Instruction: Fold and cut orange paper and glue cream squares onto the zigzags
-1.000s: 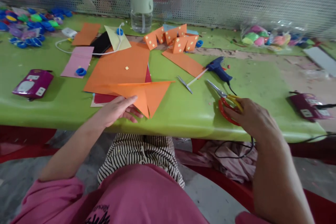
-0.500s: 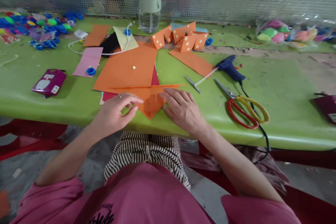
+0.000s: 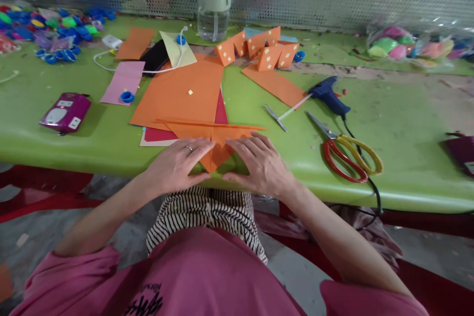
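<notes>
A folded orange sheet of paper (image 3: 217, 150) lies at the table's front edge, its point toward me and a long raised edge along its far side. My left hand (image 3: 181, 164) rests on its left flap, fingers stretched and thumb apart. On the right flap, my right hand (image 3: 259, 163) presses with spread fingertips, its thumb out toward the point. Neither hand grips anything. Beyond the folded piece is a larger flat orange sheet (image 3: 181, 89), with a red sheet (image 3: 221, 111) partly hidden beneath it.
To the right lie scissors (image 3: 344, 150), a blue glue gun (image 3: 329, 95) and tweezers (image 3: 274, 118). Dotted orange folded strips (image 3: 268, 57) stand behind. A water bottle (image 3: 214, 5) is at the back. A purple power socket (image 3: 65, 112) and a pink paper (image 3: 122, 82) are left.
Both hands have slid nearer to me along the folded paper and its point has shifted slightly toward me. The left thumb has moved in toward the point. The view has shifted a little.
</notes>
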The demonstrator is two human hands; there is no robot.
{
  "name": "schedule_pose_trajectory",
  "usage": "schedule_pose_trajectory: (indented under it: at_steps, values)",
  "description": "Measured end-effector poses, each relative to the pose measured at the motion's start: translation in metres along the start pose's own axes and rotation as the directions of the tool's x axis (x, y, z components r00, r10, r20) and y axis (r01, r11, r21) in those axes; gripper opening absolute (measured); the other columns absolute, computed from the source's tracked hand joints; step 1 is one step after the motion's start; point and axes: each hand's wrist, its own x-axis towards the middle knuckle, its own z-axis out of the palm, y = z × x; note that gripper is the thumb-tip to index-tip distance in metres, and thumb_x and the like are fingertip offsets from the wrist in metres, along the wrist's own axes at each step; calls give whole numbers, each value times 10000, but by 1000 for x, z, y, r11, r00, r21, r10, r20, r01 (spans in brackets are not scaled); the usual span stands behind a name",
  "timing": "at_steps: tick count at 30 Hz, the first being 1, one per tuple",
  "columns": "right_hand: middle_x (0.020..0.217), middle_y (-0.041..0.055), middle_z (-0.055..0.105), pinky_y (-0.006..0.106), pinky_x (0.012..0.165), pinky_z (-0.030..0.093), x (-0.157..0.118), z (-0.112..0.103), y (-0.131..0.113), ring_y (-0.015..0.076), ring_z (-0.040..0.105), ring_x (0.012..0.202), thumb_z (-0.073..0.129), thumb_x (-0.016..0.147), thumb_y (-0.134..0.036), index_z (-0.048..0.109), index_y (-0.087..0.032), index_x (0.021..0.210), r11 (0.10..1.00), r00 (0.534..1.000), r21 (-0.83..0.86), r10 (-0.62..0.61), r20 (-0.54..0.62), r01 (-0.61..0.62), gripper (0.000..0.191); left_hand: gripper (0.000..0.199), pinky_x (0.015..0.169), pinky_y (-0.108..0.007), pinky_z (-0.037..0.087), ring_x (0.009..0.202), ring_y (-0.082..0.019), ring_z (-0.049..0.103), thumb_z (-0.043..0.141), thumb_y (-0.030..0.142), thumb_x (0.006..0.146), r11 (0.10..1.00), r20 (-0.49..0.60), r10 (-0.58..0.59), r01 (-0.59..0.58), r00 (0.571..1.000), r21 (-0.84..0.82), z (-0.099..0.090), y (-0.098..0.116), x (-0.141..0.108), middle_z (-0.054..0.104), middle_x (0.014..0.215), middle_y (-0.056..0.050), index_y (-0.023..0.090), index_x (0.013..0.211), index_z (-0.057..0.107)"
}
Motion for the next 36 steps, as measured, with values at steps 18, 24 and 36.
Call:
schedule_pose_trajectory:
  at_steps: [18, 24, 36]
  values:
    - [955, 77, 721, 391, 791, 466, -4, 9, -24, 221, 595, 858, 503, 1030, -346, 731, -225, 973, 955, 962, 178, 258, -94, -239, 265, 306, 841, -307, 553, 973, -195, 718, 399, 315, 1058, 963, -122, -248, 230, 961, -143, 1, 6, -5, 762, 1075, -89, 187, 1059, 677]
    - [1056, 106, 717, 413, 842, 442, -1, 3, -22, 252, 607, 955, 572, 969, -538, 679, -190, 1107, 944, 989, 295, 148, 21, -147, 389, 325, 620, -273, 403, 677, -164, 592, 396, 340, 1039, 922, -82, -383, 376, 920, -96, -6, 1, 10, 648, 754, -42, 200, 818, 589]
    - [849, 47, 717, 319, 701, 503, 7, 8, -30, 179, 633, 752, 542, 1001, -345, 647, -204, 1068, 837, 901, 389, 432, -37, -385, 188, 200, 714, -284, 488, 855, -198, 696, 559, 280, 982, 871, -72, -486, 475, 871, -123, -2, 2, 16, 753, 990, -58, 210, 1166, 596]
